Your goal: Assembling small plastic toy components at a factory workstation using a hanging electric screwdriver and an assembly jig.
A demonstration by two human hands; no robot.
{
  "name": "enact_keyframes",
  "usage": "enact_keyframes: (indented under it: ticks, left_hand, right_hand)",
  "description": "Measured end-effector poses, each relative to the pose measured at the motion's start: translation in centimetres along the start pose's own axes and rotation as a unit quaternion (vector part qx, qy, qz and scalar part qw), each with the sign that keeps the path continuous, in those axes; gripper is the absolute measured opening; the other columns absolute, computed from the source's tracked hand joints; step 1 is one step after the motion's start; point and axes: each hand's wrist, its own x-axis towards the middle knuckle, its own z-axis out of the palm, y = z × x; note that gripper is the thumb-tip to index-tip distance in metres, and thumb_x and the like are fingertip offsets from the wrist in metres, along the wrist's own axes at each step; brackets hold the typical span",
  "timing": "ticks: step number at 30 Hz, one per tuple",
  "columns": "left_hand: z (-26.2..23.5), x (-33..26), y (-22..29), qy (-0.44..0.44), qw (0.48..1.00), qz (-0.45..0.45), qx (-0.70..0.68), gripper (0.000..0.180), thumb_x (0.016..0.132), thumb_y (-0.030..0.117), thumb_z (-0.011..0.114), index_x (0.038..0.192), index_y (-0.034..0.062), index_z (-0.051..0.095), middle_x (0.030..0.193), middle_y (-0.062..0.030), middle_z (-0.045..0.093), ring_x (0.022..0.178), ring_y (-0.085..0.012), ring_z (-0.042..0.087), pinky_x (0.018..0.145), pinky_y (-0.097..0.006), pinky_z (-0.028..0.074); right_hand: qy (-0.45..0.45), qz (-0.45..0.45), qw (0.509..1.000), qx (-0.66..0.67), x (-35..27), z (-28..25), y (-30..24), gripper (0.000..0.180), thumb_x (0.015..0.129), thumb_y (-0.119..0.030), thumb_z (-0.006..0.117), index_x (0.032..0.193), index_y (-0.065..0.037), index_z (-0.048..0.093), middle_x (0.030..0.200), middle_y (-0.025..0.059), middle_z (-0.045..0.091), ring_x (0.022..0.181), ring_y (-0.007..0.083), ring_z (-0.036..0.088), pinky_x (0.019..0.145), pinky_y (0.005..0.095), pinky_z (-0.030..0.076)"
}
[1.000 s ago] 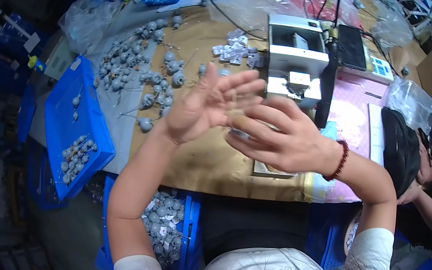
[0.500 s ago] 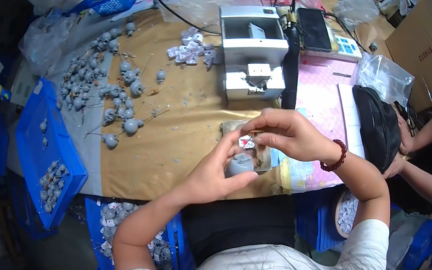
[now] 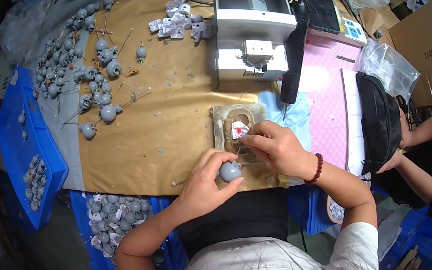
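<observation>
My left hand [image 3: 205, 181] is closed round a smooth grey ball-shaped part [image 3: 230, 172] near the table's front edge. Just beyond it, my right hand [image 3: 277, 148] pinches a small white plastic piece with a red centre [image 3: 238, 131]. That piece is over the hollow of a square, worn metal fixture [image 3: 220, 122]; whether it rests in it I cannot tell. A thin wire seems to run between the white piece and the ball. Behind the fixture, a black electric screwdriver [image 3: 293, 62] hangs tip down beside a silver-grey box-shaped machine [image 3: 258, 28].
Several wired grey balls [image 3: 108, 112] lie at left, and white plastic pieces [image 3: 177, 24] behind. A blue tray [image 3: 61, 167] and a blue bin of balls [image 3: 87, 250] flank the table. At right, a co-worker's hand [image 3: 390, 163] is by a black pouch [image 3: 374, 123].
My hands have moved apart. The right brought the white piece over the fixture, while the left drew the grey ball nearer the front edge. The whole view has shifted slightly.
</observation>
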Motion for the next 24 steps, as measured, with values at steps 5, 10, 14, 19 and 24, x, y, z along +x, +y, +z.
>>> enact_keyframes:
  ticks: [5, 10, 14, 19, 24]
  left_hand:
    - [-0.2, 1.3, -1.0, 0.032, 0.997, 0.047, 0.051, 0.039, 0.079, 0.009, 0.076, 0.115, 0.0018, 0.062, 0.107, -0.015, 0.062, 0.099, -0.0314, 0.061, 0.087, -0.039, 0.05]
    - [-0.1, 1.9, -1.6, 0.023, 0.998, 0.05, 0.042, 0.038, 0.08, 0.009, 0.075, 0.115, 0.0015, 0.063, 0.108, -0.0147, 0.062, 0.101, -0.0327, 0.06, 0.09, -0.04, 0.049]
    - [-0.8, 2.4, -1.4, 0.027, 0.996, 0.048, 0.073, 0.038, 0.08, 0.008, 0.072, 0.117, 0.0016, 0.063, 0.113, -0.0154, 0.061, 0.106, -0.0334, 0.058, 0.092, -0.04, 0.048]
    - [-0.5, 2.9, -1.0, 0.065, 0.952, 0.102, 0.28, 0.047, 0.079, 0.004, 0.066, 0.126, 0.0039, 0.062, 0.131, -0.0157, 0.056, 0.12, -0.0349, 0.052, 0.103, -0.048, 0.04]
    - [1.2, 3.1, -2.2, 0.057, 0.914, 0.139, 0.376, 0.056, 0.077, 0.006, 0.068, 0.132, 0.0045, 0.059, 0.139, -0.0156, 0.053, 0.127, -0.0346, 0.049, 0.106, -0.053, 0.037]
  right_hand:
    - [0.0, -0.031, 0.997, -0.072, 0.9, 1.1, 1.1, 0.036, 0.071, -0.007, 0.072, 0.107, -0.007, 0.068, 0.092, 0.0078, 0.06, 0.082, 0.0264, 0.062, 0.063, 0.0366, 0.055]
    - [-0.04, -0.036, 0.992, -0.114, 1.4, 0.6, 1.1, 0.033, 0.072, -0.011, 0.07, 0.105, -0.007, 0.068, 0.094, 0.0067, 0.059, 0.085, 0.024, 0.061, 0.062, 0.0342, 0.055]
    - [-0.064, -0.035, 0.987, -0.143, 1.7, 0.6, 0.7, 0.032, 0.075, -0.013, 0.066, 0.105, -0.003, 0.067, 0.098, 0.0083, 0.058, 0.089, 0.0236, 0.059, 0.062, 0.0333, 0.055]
    - [-0.079, -0.065, 0.969, -0.224, 0.8, 1.2, -1.3, 0.039, 0.074, -0.012, 0.063, 0.107, 0.007, 0.066, 0.104, 0.0134, 0.056, 0.094, 0.027, 0.057, 0.066, 0.0312, 0.056]
    - [-0.059, -0.044, 0.98, -0.182, 0.5, 1.2, -1.1, 0.038, 0.077, -0.008, 0.064, 0.112, 0.006, 0.066, 0.112, 0.0145, 0.059, 0.099, 0.0275, 0.059, 0.079, 0.0351, 0.055]
